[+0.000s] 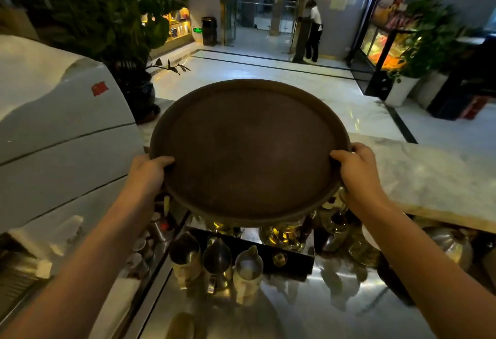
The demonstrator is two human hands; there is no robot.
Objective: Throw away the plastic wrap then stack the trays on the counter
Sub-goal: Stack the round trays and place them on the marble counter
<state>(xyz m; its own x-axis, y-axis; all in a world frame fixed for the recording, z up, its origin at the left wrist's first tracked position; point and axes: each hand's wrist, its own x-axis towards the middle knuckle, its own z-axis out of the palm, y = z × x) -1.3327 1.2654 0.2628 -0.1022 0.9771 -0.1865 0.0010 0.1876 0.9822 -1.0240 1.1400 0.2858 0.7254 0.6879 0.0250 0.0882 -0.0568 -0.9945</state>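
One round brown tray held over marble worktop; left hand & right hand fingers clamp its rim; 3 steel jugs below tray; no legible writing.

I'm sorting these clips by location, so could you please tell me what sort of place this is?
Probably a bar or coffee counter facing a hotel or restaurant lobby: metal pitchers stand on a steel worktop, a marble counter fronts a polished floor, and both hands hold a round brown tray.
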